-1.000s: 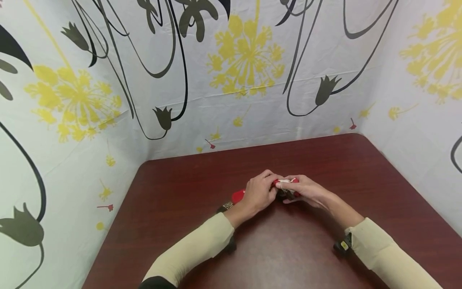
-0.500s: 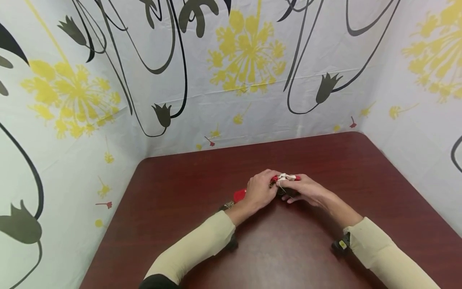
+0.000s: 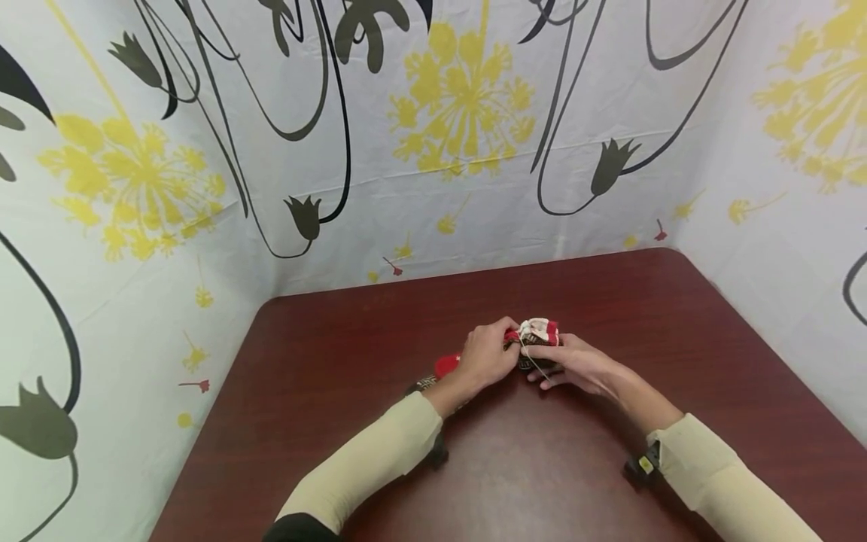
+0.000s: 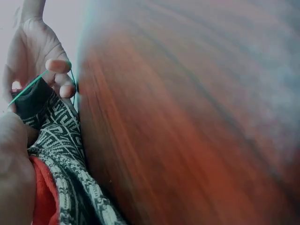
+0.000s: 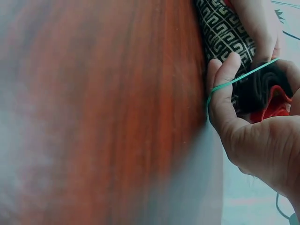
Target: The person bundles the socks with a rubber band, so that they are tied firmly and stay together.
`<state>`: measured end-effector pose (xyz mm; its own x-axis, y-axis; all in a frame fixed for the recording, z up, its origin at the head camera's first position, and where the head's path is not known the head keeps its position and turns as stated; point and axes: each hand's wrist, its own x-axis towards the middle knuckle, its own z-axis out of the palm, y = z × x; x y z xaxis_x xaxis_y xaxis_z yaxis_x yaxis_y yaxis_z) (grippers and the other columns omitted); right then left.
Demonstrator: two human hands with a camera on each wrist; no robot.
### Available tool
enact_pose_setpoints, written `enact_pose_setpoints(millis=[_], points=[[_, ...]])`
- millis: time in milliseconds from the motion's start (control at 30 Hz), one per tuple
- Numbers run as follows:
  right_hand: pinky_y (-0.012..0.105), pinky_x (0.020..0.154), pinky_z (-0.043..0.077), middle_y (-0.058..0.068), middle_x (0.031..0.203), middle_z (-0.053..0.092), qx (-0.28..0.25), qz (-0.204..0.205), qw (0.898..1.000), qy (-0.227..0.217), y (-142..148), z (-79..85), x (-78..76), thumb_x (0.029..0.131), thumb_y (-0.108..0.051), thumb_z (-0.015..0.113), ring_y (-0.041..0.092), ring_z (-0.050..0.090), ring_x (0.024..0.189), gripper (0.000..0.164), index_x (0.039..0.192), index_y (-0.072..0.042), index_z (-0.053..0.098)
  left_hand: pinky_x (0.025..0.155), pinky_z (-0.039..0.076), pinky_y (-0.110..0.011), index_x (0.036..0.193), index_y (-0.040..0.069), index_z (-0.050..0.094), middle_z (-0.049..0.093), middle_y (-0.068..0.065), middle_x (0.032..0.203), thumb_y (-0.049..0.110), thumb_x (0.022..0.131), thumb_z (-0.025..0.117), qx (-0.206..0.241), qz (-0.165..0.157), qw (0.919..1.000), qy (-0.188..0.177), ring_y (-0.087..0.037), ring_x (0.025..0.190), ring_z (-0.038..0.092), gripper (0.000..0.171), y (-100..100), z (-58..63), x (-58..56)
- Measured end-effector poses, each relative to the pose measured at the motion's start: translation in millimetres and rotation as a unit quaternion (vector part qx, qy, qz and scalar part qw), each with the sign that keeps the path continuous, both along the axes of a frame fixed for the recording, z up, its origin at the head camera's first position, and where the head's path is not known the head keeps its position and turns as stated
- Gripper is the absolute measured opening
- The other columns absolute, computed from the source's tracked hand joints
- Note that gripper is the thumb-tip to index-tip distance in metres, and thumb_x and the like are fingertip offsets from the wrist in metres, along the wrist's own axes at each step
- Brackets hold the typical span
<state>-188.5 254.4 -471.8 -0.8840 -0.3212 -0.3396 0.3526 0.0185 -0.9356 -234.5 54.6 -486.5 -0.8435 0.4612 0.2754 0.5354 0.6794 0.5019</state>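
A long patterned cloth (image 3: 539, 329), black and white with red inside, lies bunched between the hands. My left hand (image 3: 484, 357) grips it near its narrowed middle. In the right wrist view, the cloth's black and red end (image 5: 260, 93) is bunched up beside my right palm. A thin green rubber band (image 5: 246, 76) is hooked over curled fingers of my right hand (image 3: 589, 365) and stretched taut across this end. Seen from the left wrist, the patterned body (image 4: 58, 124) trails back under the left hand, its red inner side (image 4: 43, 192) showing.
The dark red wooden table (image 3: 352, 354) extends all around the hands. White fabric with yellow and dark flowers (image 3: 467, 105) hangs behind and at both sides. Small black cameras sit at the left wrist (image 3: 436, 452) and the right wrist (image 3: 640, 467).
The white and red end of the cloth has turned up and shows more above the right fingers. The band now stretches as a visible line below it; the left hand keeps nearly the same place.
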Motion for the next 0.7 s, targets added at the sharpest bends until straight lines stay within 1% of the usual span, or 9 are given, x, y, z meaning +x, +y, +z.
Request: enact_pose_setpoints(millis=[167,233,367,433,500,600,700], points=[[0.033,0.071,0.062,0.018,0.111,0.073,0.005,0.001,1.0,-0.006,0,-3.3,1.7,0.104,-0.02,0.069,0.026,0.075,0.09,0.048,0.136,0.01,0.05,0.07,0.053,-0.032,0.119,0.015,0.074,0.078,-0.001,0.1,0.017,0.096,0.069,0.033,0.013,0.9986,-0.038,-0.013,0.07,0.059,0.024,-1,-0.7,-3.9],[0.033,0.071,0.062,0.017,0.11,0.072,0.005,0.004,1.0,-0.006,0,-4.8,2.4,0.104,-0.018,0.069,0.024,0.074,0.088,0.049,0.137,0.011,0.048,0.069,0.052,-0.032,0.117,0.015,0.074,0.076,-0.001,0.097,0.017,0.096,0.069,0.041,0.018,0.9976,-0.053,-0.013,0.07,0.059,0.022,-1,0.0,-5.6],[0.032,0.069,0.061,0.014,0.102,0.073,0.0,0.016,1.0,0.003,2,-7.2,4.0,0.103,-0.011,0.068,0.02,0.072,0.081,0.041,0.131,0.013,0.049,0.066,0.047,-0.031,0.111,0.015,0.075,0.07,0.004,0.086,0.018,0.095,0.069,0.046,0.026,0.9955,-0.078,-0.014,0.067,0.055,0.018,-3,1.4,-9.2],[0.031,0.066,0.061,0.014,0.098,0.073,-0.002,0.022,1.0,0.009,2,-8.3,4.8,0.102,-0.006,0.067,0.018,0.07,0.077,0.037,0.128,0.014,0.05,0.065,0.046,-0.03,0.11,0.015,0.075,0.068,0.005,0.084,0.019,0.095,0.069,0.046,0.029,0.9945,-0.09,-0.014,0.066,0.053,0.017,-3,2.1,-11.0],[0.03,0.063,0.06,0.014,0.097,0.073,-0.001,0.022,1.0,0.014,2,-9.0,5.5,0.102,-0.002,0.066,0.016,0.068,0.072,0.036,0.129,0.016,0.049,0.066,0.046,-0.03,0.11,0.015,0.076,0.068,0.006,0.083,0.02,0.096,0.069,0.045,0.031,0.9936,-0.098,-0.013,0.066,0.052,0.016,-3,2.5,-12.8],[0.028,0.061,0.059,0.015,0.096,0.073,0.012,0.009,1.0,0.016,1,-9.2,5.5,0.103,-0.002,0.064,0.013,0.064,0.067,0.039,0.132,0.018,0.048,0.067,0.046,-0.031,0.11,0.016,0.076,0.068,0.006,0.082,0.021,0.096,0.069,0.047,0.034,0.9925,-0.108,-0.013,0.064,0.051,0.016,-3,2.1,-15.0],[0.027,0.059,0.058,0.012,0.09,0.07,0.034,-0.019,0.999,0.015,0,-9.4,4.8,0.107,-0.006,0.059,0.012,0.063,0.064,0.035,0.131,0.018,0.05,0.07,0.048,-0.031,0.114,0.016,0.076,0.071,0.006,0.087,0.024,0.097,0.071,0.042,0.029,0.9928,-0.108,-0.012,0.068,0.054,0.019,-2,1.1,-15.2]])
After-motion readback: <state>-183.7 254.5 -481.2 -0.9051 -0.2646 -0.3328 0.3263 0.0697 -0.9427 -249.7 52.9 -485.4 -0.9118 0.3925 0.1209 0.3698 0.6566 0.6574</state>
